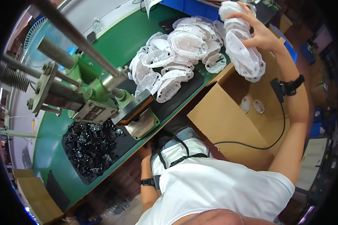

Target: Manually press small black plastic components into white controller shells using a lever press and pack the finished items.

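- The right hand (257, 32) is raised above the open carton (229, 116), fingers spread and curled over a stack of white perforated plastic parts (244, 56).
- The stack hangs from that hand's grip, tilted, its lower end just above the carton's mouth.
- The right forearm carries a black wrist strap (289, 87) with a cable (266, 144) that runs down across the carton's side.
- The left hand (146, 152) is down below the table edge, near the person's lap; it is dark there, so I cannot tell whether it is open or closed.
- A black band (148, 182) sits on the left wrist.
- A heap of the same white parts (176, 60) lies on a black mat (184, 90) on the green table (112, 45), just left of the raised stack.
- Two small white pieces (252, 105) lie inside the carton, on its bottom.
- A green press (90, 93) with grey rods stands on the table's left part, with a metal plate (141, 125) at its front edge.
- A pile of small black parts (90, 144) lies on a second black mat, in front of the press and near the table's edge.
- A fan (41, 41) stands behind the press at far left.
- Another brown box (37, 198) sits on the floor at lower left.
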Motion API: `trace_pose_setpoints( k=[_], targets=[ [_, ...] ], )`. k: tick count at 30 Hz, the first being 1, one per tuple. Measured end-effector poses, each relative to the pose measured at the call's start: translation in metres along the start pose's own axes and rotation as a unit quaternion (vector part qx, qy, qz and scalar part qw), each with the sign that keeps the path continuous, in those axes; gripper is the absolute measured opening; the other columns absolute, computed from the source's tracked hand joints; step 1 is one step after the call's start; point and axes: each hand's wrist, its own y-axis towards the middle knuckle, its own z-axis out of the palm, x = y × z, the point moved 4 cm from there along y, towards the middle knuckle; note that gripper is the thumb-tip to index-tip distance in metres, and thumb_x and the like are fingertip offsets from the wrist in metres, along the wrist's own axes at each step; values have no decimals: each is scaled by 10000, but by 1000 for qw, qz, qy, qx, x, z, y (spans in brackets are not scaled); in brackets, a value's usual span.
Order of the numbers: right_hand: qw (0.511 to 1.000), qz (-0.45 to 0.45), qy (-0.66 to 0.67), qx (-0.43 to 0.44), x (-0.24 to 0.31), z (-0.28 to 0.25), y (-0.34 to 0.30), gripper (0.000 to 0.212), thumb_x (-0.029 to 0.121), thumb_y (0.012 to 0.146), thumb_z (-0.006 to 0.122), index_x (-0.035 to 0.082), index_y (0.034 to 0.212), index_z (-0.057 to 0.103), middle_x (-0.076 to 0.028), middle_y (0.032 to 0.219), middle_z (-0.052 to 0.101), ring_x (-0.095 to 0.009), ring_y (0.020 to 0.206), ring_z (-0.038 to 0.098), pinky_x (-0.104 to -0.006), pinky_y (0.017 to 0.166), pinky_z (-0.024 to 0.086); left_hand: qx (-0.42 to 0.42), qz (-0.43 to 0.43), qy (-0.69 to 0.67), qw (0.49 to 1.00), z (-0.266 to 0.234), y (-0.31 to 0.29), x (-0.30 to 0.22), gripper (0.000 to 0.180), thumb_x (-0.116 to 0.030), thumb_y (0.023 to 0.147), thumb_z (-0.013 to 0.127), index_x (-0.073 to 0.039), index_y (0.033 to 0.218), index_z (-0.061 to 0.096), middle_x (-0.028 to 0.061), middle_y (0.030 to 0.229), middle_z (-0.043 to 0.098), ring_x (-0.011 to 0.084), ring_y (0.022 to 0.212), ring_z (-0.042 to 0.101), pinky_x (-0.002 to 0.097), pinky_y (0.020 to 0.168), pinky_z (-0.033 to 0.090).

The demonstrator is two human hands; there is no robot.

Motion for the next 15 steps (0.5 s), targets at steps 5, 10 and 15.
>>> trace_pose_setpoints(
  k=[5,10,15],
  targets=[
    [995,45,27,-87,-62,-4,-13,778,250,532,793,161,1273,572,-254,1523,164,-368,1433,171,-405,1149,190,28,-11,-36,999,-7,-6,-19,238,-123,886,619,26,1070,601,129,807,649,171,545,603,323,559,489],
    [990,88,78,-77,-32,11,7,792,262,505,785,174,1265,580,-291,1528,154,-376,1455,128,-435,1155,156,-11,59,105,993,0,-6,2,401,-375,843,654,-17,1020,677,199,1026,671,410,954,618,469,847,472],
    [997,-25,57,-46,20,19,53,805,355,510,811,169,1260,583,-260,1538,164,-379,1440,170,-424,1150,178,-62,130,123,982,-8,-15,-24,365,-356,836,662,-34,1008,673,184,960,674,392,878,633,460,799,489]
  ],
)
